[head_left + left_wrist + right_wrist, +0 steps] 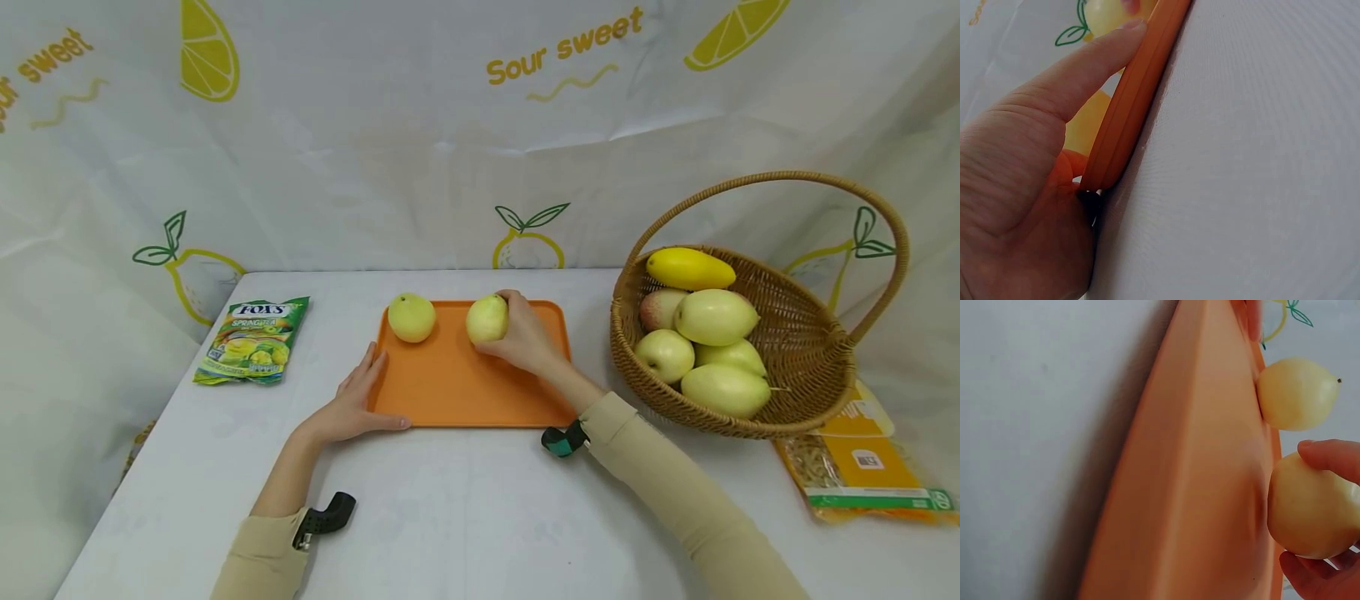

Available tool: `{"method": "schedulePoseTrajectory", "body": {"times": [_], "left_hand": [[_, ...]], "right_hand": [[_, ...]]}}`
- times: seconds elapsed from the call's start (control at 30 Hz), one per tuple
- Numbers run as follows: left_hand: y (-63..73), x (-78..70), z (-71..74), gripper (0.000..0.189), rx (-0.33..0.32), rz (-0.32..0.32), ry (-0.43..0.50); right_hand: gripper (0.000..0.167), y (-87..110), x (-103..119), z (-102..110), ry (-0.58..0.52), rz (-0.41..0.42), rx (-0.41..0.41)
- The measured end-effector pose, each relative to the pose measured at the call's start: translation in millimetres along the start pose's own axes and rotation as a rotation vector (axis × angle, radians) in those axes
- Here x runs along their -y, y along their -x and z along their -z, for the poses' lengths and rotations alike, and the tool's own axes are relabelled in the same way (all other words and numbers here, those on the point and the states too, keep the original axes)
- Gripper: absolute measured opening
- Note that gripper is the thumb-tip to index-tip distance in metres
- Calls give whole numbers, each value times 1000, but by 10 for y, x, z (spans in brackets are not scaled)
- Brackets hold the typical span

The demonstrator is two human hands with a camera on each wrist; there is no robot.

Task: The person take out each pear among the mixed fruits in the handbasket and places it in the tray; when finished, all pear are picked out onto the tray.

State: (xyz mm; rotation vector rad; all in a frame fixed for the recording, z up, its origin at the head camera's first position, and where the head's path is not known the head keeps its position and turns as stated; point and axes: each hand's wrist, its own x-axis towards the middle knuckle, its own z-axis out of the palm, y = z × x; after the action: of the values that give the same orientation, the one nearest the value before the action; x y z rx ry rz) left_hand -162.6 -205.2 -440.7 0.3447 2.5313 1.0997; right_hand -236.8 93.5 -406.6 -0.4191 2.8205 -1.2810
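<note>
An orange tray (465, 392) lies on the white table. At its front left corner my left hand (358, 402) rests with fingers straight along the left side; the thumb (1100, 62) lies against the front rim. My right hand (528, 337) grips a yellow-green pear (487, 319) over the far part of the tray, thumb on one side and fingers on the other. Whether this pear (1310, 509) touches the tray is hard to tell. Another rounded pear (412, 317) sits at the tray's far left corner, its stem visible in the right wrist view.
On the right stands a wicker basket (817, 392) with a tall handle, holding several pale green fruits, a yellow one (690, 268) and a reddish one. A plastic food packet (862, 467) lies partly behind it. The green FOX'S candy bag (253, 342) is at the left.
</note>
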Motion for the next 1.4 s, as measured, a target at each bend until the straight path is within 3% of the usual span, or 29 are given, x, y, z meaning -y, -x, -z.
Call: {"method": "schedulePoseTrajectory", "body": {"times": [0.8, 1.4], "left_hand": [[-1, 5, 0, 119, -1, 7, 2], [3, 0, 3, 118, 2, 12, 0]], "right_hand": [[84, -179, 73, -126, 60, 61, 15], [89, -203, 62, -148, 50, 8, 78]]}}
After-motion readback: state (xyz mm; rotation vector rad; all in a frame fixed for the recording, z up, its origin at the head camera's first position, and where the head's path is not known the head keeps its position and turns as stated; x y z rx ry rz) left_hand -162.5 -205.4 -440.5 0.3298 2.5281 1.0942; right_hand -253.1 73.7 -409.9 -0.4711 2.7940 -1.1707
